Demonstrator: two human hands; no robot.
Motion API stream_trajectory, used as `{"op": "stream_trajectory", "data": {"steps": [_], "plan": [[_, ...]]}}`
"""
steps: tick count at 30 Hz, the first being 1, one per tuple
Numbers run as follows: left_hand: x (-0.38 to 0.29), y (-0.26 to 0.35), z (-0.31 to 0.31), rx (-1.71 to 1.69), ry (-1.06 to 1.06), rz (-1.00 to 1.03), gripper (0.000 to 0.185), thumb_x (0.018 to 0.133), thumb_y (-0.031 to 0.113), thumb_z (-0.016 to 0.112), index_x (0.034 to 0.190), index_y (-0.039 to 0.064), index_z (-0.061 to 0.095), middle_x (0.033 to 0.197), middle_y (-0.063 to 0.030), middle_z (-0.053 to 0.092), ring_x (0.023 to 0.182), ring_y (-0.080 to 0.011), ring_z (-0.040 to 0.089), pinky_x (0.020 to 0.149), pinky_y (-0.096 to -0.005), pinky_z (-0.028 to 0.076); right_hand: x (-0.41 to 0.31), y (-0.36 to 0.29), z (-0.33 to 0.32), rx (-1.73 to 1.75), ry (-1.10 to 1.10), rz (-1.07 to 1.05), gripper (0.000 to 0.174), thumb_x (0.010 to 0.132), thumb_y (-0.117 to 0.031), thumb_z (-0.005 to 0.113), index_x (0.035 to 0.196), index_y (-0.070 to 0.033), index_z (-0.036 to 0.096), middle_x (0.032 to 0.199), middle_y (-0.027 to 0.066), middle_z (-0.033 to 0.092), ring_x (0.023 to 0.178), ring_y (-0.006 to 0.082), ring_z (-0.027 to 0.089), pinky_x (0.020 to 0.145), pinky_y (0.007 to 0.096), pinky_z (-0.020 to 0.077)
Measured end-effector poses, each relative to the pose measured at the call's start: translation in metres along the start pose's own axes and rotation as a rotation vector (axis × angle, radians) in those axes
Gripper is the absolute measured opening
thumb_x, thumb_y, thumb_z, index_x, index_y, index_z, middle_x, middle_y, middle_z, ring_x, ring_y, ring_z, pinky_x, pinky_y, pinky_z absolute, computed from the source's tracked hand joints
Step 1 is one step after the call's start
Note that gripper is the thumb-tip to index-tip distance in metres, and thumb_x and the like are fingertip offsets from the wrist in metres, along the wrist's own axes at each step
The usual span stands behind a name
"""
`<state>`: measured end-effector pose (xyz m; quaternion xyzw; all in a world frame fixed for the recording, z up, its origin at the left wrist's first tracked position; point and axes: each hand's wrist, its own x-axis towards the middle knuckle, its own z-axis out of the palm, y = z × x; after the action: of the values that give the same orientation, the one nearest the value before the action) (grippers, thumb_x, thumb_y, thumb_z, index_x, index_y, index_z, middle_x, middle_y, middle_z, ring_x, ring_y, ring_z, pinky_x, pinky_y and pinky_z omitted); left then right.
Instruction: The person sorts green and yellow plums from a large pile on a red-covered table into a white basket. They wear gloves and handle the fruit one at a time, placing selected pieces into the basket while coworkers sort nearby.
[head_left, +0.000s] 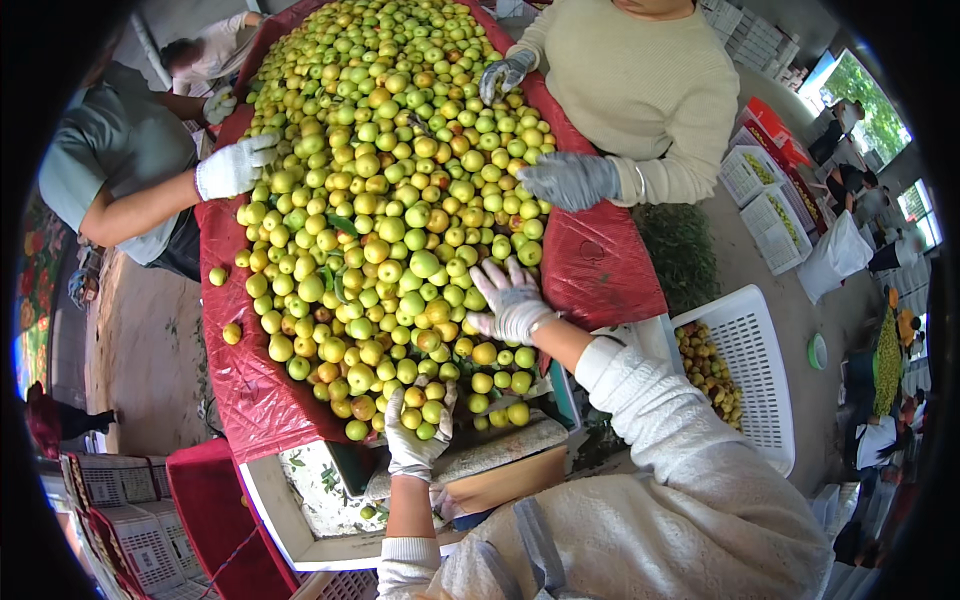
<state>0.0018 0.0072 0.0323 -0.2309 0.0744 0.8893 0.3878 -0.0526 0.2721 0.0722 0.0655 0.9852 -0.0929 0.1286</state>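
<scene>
A large heap of small green and yellow jujube-like fruit (390, 225) lies on a red quilted cloth (232, 360) over a table. My left hand (420, 439), in a white glove, is at the heap's near edge, palm up, with several fruits cupped in its curled fingers. To the right, my right hand (512, 304), also in a whitish glove, rests on the heap with its fingers spread and seems to grip nothing. Some leaves (343, 225) lie among the fruit.
Co-workers' gloved hands (574, 180) (236, 166) touch the heap at right and left. A white basket (769, 375) with browner fruit stands at my right. Below the table's near edge is a white tray (277, 517) with leaves. Crates (776, 229) stand farther right.
</scene>
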Motion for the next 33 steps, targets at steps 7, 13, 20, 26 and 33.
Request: {"op": "stream_trajectory", "data": {"steps": [7, 13, 20, 26, 33], "plan": [[0.005, 0.002, -0.003, 0.015, -0.004, -0.002, 0.042, 0.088, 0.042, 0.063, 0.116, 0.011, 0.06, 0.126, -0.0105, 0.057, 0.118, -0.0305, 0.057, 0.075, -0.0389, 0.059, -0.032, 0.018, -0.007, -0.009, -0.385, -0.512, 0.053, 0.091, -0.045, 0.053, 0.137, -0.019, 0.053, 0.152, 0.0115, 0.038, 0.138, 0.0329, 0.037, 0.112, 0.048, 0.0321], [-0.006, -0.01, 0.013, 0.081, 0.138, 0.079, 0.042, 0.088, 0.044, 0.063, 0.114, 0.011, 0.06, 0.122, -0.0128, 0.059, 0.117, -0.0303, 0.057, 0.076, -0.0379, 0.058, 0.066, 0.067, -0.045, -0.151, 0.262, -0.029, 0.026, 0.092, -0.023, 0.051, 0.11, -0.014, 0.067, 0.118, 0.0089, 0.065, 0.113, 0.0254, 0.059, 0.094, 0.0398, 0.0493], [-0.012, -0.027, 0.008, 0.039, -0.008, -0.093, 0.046, 0.088, 0.046, 0.063, 0.117, 0.01, 0.058, 0.127, -0.0188, 0.054, 0.113, -0.03, 0.057, 0.079, -0.0406, 0.057, 0.108, 0.053, -0.05, -0.311, 0.154, 0.033, 0.035, 0.088, -0.019, 0.057, 0.122, -0.013, 0.059, 0.126, 0.0099, 0.059, 0.113, 0.0292, 0.058, 0.097, 0.0434, 0.046], [-0.024, -0.025, 0.012, -0.05, 0.014, -0.067, 0.044, 0.09, 0.042, 0.061, 0.119, 0.009, 0.058, 0.127, -0.0199, 0.054, 0.114, -0.0311, 0.057, 0.083, -0.0428, 0.057, 0.088, 0.078, -0.05, -0.17, 0.122, 0.011, 0.058, 0.09, -0.02, 0.057, 0.145, -0.015, 0.039, 0.132, 0.0139, 0.057, 0.121, 0.0307, 0.054, 0.105, 0.0429, 0.0393], [-0.02, -0.028, 0.014, -0.075, -0.019, -0.086, 0.043, 0.09, 0.042, 0.061, 0.117, 0.009, 0.057, 0.128, -0.019, 0.054, 0.116, -0.0306, 0.055, 0.084, -0.0435, 0.057, 0.119, 0.101, -0.076, 0.117, -0.185, 0.037, 0.043, 0.094, -0.025, 0.054, 0.135, -0.01, 0.052, 0.136, 0.0141, 0.054, 0.12, 0.0318, 0.056, 0.102, 0.0404, 0.0443]]}}
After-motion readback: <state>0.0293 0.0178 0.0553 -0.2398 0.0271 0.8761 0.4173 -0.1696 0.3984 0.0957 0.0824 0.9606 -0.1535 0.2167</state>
